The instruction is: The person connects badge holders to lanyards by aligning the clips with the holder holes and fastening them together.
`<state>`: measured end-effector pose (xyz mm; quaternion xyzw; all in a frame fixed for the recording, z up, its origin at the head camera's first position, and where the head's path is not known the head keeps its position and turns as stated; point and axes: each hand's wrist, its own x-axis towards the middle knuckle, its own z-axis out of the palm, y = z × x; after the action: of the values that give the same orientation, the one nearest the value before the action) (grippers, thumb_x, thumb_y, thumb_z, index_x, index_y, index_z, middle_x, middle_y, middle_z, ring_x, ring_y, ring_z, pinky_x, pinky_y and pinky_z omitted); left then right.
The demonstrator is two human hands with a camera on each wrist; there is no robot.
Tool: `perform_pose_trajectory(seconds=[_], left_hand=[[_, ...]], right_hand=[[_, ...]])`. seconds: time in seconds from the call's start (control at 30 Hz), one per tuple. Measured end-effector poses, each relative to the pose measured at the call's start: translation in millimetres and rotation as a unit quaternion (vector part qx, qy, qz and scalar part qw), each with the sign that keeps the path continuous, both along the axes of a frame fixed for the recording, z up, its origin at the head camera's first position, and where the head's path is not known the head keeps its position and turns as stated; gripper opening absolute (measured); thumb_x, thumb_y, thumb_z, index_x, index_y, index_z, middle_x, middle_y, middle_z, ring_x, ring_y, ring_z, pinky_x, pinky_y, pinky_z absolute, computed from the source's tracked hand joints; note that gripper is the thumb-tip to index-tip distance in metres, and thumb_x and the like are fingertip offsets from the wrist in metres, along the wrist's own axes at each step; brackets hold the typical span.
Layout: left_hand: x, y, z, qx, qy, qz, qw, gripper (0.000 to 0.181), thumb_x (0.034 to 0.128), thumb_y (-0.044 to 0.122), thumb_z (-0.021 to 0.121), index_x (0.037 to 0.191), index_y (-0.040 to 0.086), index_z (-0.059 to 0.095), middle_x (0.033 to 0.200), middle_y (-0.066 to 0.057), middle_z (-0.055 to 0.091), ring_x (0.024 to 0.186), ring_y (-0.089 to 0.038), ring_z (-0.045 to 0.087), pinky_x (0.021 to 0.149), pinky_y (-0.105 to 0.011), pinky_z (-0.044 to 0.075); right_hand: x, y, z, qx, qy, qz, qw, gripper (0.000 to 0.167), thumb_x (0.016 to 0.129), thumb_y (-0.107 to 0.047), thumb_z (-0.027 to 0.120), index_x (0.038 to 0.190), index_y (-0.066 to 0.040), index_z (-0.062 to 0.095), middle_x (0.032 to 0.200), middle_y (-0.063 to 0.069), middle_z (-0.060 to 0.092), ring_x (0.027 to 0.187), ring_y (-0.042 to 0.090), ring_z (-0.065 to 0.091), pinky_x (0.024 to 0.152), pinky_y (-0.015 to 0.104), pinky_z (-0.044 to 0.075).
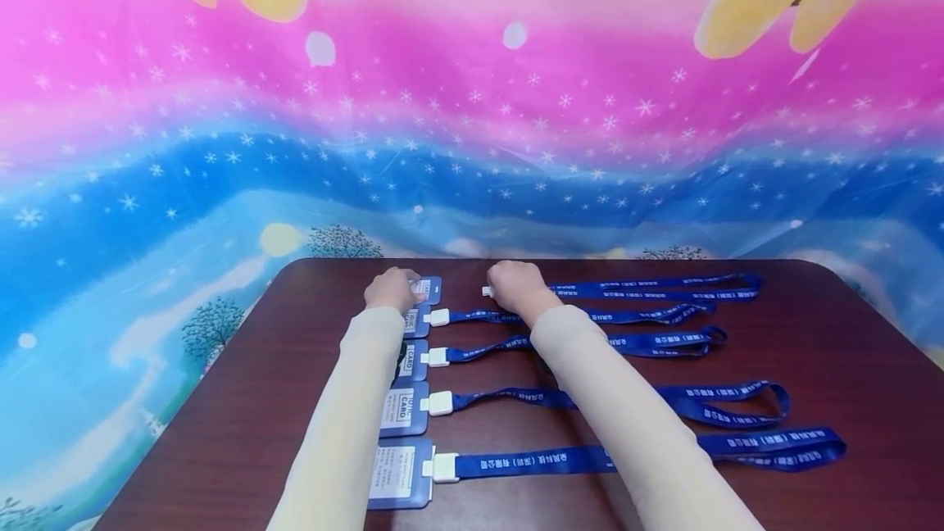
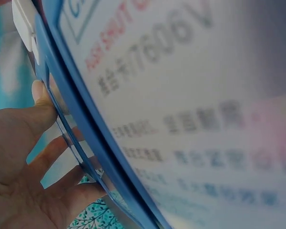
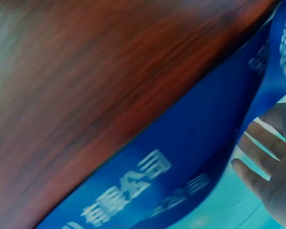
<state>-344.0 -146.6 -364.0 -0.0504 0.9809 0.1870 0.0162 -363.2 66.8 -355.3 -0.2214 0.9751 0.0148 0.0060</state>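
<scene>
At the far end of the table, my left hand grips the left side of a blue-edged badge holder. In the left wrist view the thumb and fingers hold a clear blue-rimmed holder by its edge, behind a nearer badge. My right hand pinches the far blue lanyard near its white clip. A gap separates this clip from the far badge holder. The right wrist view shows a blue lanyard strap beside partly visible fingers; the fingertips at the clip are hidden there.
Several badges with white clips and blue lanyards lie in rows toward me on the brown table. My forearms pass over them. A colourful patterned cloth hangs behind the table.
</scene>
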Motion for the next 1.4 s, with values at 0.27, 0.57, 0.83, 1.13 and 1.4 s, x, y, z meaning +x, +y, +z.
perform_pose_trajectory(seconds=[0.27, 0.57, 0.83, 1.13, 1.4], left_hand=[[1.9, -0.1, -0.5, -0.007, 0.003, -0.002, 1.0, 0.047, 0.0941, 0.03, 0.069, 0.137, 0.013, 0.061, 0.134, -0.015, 0.06, 0.117, -0.037, 0.059, 0.093, -0.051, 0.049], [3.0, 2.0, -0.8, -0.012, -0.003, -0.002, 0.9999, 0.049, 0.0932, 0.034, 0.07, 0.137, 0.015, 0.061, 0.136, -0.015, 0.058, 0.115, -0.037, 0.059, 0.092, -0.052, 0.049], [9.5, 3.1, 3.9, -0.011, -0.009, 0.0, 0.9999, 0.049, 0.0939, 0.032, 0.069, 0.138, 0.015, 0.06, 0.138, -0.016, 0.056, 0.118, -0.037, 0.057, 0.096, -0.051, 0.048], [16.2, 7.0, 3.4, 0.006, -0.003, -0.011, 0.9999, 0.047, 0.0961, 0.029, 0.067, 0.139, 0.012, 0.058, 0.14, -0.019, 0.053, 0.12, -0.038, 0.055, 0.099, -0.052, 0.045], [19.5, 7.8, 2.5, 0.002, 0.007, -0.022, 0.9997, 0.048, 0.0956, 0.027, 0.068, 0.139, 0.009, 0.058, 0.138, -0.02, 0.053, 0.119, -0.039, 0.055, 0.099, -0.052, 0.046]], right_hand=[[0.8, -29.4, -3.0, 0.042, 0.026, 0.025, 0.9985, 0.016, 0.099, -0.023, 0.062, 0.106, -0.014, 0.073, 0.101, 0.004, 0.068, 0.093, 0.02, 0.065, 0.083, 0.039, 0.056], [-0.7, -52.4, -5.6, 0.042, 0.031, 0.028, 0.9982, 0.022, 0.1, -0.025, 0.06, 0.116, -0.015, 0.071, 0.108, 0.005, 0.064, 0.099, 0.02, 0.063, 0.087, 0.039, 0.054], [-3.5, -64.4, -9.1, 0.01, 0.039, 0.041, 0.9983, 0.02, 0.101, -0.022, 0.059, 0.114, -0.014, 0.072, 0.11, 0.006, 0.065, 0.102, 0.02, 0.063, 0.088, 0.037, 0.054], [-3.0, -64.2, -10.6, -0.019, 0.026, 0.044, 0.9985, 0.019, 0.1, -0.018, 0.061, 0.114, -0.009, 0.071, 0.11, 0.009, 0.065, 0.105, 0.022, 0.063, 0.093, 0.035, 0.052], [1.3, -69.1, -12.0, -0.009, 0.027, 0.051, 0.9983, 0.019, 0.1, -0.013, 0.059, 0.116, -0.009, 0.07, 0.111, 0.009, 0.066, 0.107, 0.022, 0.063, 0.093, 0.035, 0.052]])
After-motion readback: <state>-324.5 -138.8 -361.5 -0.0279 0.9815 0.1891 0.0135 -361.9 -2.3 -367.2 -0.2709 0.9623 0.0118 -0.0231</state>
